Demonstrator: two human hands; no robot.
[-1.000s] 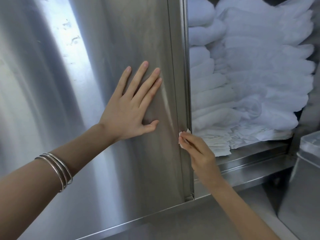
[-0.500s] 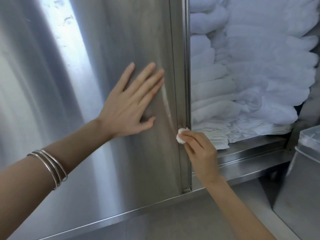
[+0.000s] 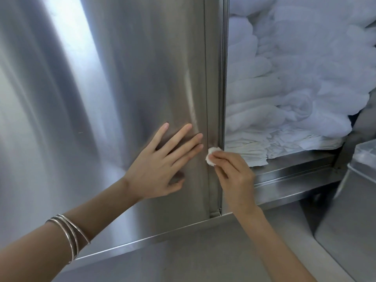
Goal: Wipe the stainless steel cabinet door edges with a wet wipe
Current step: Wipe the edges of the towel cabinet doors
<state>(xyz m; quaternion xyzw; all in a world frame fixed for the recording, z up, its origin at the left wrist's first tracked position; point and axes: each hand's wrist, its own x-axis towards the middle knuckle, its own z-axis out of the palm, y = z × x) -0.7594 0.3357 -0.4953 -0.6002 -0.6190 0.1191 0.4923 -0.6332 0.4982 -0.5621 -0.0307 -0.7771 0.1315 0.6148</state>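
Far to the left of the door edge (image 3: 213,78), three thin silver bangles (image 3: 70,238) sit on the person's left forearm. The left hand (image 3: 160,171) lies flat on the face of the one stainless steel cabinet door (image 3: 122,88), its four fingers straight and slightly spread, with their tips just short of the door edge and the thumb tucked low. The edge itself runs upright as a narrow strip down to the bottom rail. One small white wet wipe (image 3: 211,158), bunched into a wad, is pressed against the lower part of that edge. The right hand (image 3: 234,176) pinches the wipe between curled fingertips and thumb, coming in from just right of the edge. Further right of the edge, the open cabinet holds a pile of folded white linens (image 3: 295,88), too many and too soft-edged to count, on one steel shelf (image 3: 295,174). Farthest right of the edge stands one metal bin (image 3: 350,216).
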